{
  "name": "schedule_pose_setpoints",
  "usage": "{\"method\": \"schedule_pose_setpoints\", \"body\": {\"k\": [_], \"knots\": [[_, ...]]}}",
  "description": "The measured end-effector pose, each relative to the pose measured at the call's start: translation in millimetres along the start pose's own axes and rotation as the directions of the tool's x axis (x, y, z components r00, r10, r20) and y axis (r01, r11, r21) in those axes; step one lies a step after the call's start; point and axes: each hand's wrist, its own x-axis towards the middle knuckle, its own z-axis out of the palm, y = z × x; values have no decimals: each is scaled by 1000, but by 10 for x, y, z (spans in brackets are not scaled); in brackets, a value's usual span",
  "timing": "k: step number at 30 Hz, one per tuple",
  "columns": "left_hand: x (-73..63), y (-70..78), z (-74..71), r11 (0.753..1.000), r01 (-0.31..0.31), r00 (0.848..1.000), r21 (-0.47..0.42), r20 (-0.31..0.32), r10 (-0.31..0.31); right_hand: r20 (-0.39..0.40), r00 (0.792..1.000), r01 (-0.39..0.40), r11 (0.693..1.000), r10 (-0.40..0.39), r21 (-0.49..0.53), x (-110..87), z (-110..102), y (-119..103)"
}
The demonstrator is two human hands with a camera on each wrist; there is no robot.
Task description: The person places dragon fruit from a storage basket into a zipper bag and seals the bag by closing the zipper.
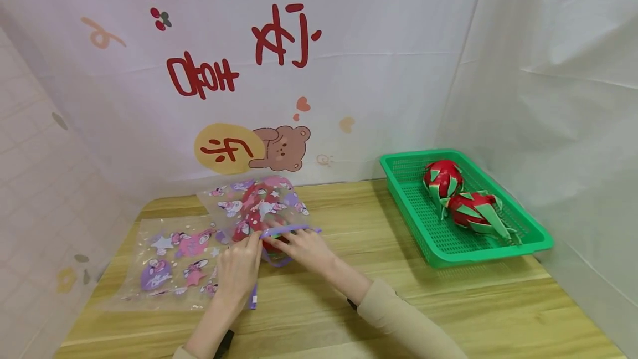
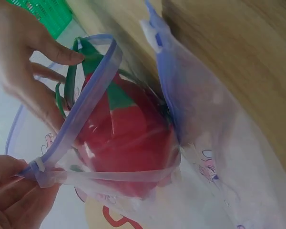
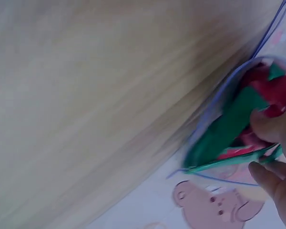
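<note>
A red dragon fruit (image 2: 133, 138) with green leaf tips lies inside a clear zip bag (image 1: 264, 204) printed with purple and pink cartoon figures. The bag's mouth, edged in purple, stands open toward me. My left hand (image 1: 239, 267) pinches the purple edge (image 2: 71, 126) at its left end, near a small white slider (image 2: 39, 164). My right hand (image 1: 309, 248) reaches in at the mouth, its thumb on a green leaf (image 3: 238, 119) and its fingers on the other side of the leaves. Part of the fruit is hidden behind the printed film.
A second printed zip bag (image 1: 169, 259) lies flat on the wooden table (image 1: 349, 303), partly under my left hand. At the right stands a green basket (image 1: 413, 215) holding two dragon fruits (image 1: 476, 212). A white printed sheet (image 1: 379, 98) hangs behind the table.
</note>
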Motion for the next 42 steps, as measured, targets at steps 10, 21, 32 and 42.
{"method": "schedule_pose_setpoints", "body": {"k": [10, 21, 32, 42], "knots": [[45, 39, 5, 1000, 5, 1000, -18, 9, -4, 80, 995, -59, 998, 62, -35, 48, -179, -236], [15, 11, -12, 1000, 30, 999, -4, 19, -30, 143, 989, -48, 988, 27, 146, 11, -76, -129], [-101, 8, -149, 921, 364, 879, 139, 276, -389, 110, 994, -6, 973, -20, 231, -30, -3, 20], [-145, -11, -161, 926, 368, 871, 88, 317, -376, 35, 999, 30, 991, -35, 129, 36, 74, -9]]}}
